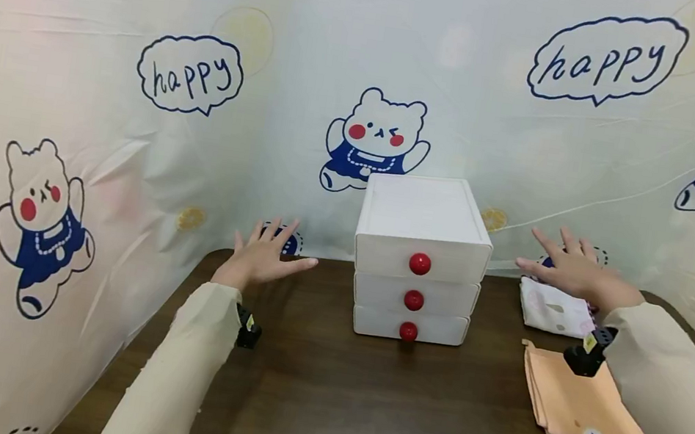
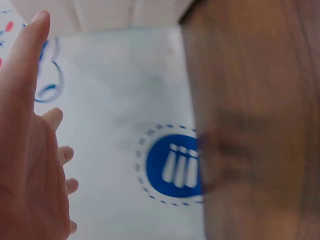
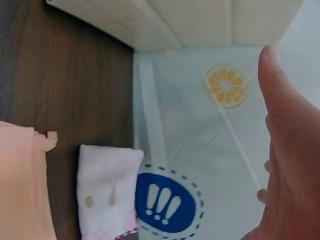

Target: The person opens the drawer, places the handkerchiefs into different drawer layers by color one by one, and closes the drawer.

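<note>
- An orange folded cloth point(image 1: 587, 410) lies in the lower right of the frame on the dark counter point(image 1: 321, 406).
- A white drawer box point(image 1: 420, 257) stands in the centre; its three drawers with red knobs are closed, so the contents are hidden.
- The right hand point(image 1: 573, 272), fingers spread and released, is over a white folded cloth point(image 1: 551, 311) at centre right.
- The left hand point(image 1: 262, 257), at centre left, holds nothing, fingers spread.

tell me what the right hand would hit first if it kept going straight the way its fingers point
The right hand points up and left over the white folded cloth, toward the printed backdrop sheet behind the drawer unit. It would probably meet the sheet first, passing the drawers' right side, though depth is unclear.
</note>
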`<act>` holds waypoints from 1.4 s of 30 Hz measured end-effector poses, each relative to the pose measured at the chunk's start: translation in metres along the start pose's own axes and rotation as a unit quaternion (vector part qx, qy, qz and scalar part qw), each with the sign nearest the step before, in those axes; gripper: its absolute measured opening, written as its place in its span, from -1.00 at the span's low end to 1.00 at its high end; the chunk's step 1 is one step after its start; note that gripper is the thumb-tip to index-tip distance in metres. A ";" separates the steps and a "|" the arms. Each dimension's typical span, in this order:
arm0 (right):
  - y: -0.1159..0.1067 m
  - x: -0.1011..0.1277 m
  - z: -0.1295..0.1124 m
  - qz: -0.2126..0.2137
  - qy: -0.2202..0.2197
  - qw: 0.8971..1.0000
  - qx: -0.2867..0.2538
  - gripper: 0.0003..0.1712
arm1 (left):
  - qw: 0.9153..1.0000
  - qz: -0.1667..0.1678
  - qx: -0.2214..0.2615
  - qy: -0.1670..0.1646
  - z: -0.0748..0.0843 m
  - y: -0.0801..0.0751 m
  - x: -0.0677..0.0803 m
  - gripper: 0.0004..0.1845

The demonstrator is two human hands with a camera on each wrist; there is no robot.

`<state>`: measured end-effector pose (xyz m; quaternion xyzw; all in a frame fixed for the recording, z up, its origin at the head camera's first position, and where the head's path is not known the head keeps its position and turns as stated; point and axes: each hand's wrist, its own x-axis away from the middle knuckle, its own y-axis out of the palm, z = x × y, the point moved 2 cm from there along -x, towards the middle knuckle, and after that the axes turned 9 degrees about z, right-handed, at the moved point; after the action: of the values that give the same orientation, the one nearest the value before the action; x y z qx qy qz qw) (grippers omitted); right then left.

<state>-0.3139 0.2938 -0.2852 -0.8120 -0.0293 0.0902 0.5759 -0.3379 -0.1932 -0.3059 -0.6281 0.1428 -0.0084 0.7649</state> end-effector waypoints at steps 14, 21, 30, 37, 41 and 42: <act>-0.025 0.026 -0.031 0.023 -0.115 0.993 0.012 -0.19 | 0.983 0.080 0.110 0.124 0.043 -0.039 0.021 -0.22; -0.035 0.041 -0.048 0.042 -0.127 0.991 0.025 -0.29 | 0.955 0.137 0.211 0.157 0.062 -0.048 0.036 -0.56; -0.042 0.061 -0.073 0.055 -0.177 0.982 0.032 -0.47 | 0.932 0.161 0.273 0.176 0.081 -0.055 0.048 -0.68; -0.044 0.069 -0.094 0.041 -0.177 0.983 0.014 -0.44 | 0.935 0.156 0.268 0.172 0.092 -0.062 0.042 -0.68; -0.043 0.072 -0.105 0.036 -0.176 0.984 0.007 -0.42 | 0.938 0.144 0.265 0.174 0.099 -0.065 0.034 -0.68; -0.042 0.072 -0.107 0.034 -0.175 0.984 0.005 -0.42 | 0.938 0.142 0.264 0.176 0.100 -0.066 0.032 -0.68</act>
<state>-0.2214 0.2192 -0.2193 -0.7810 -0.1019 0.2507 0.5628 -0.2734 -0.1175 -0.2322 -0.3651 0.3559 -0.0476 0.8590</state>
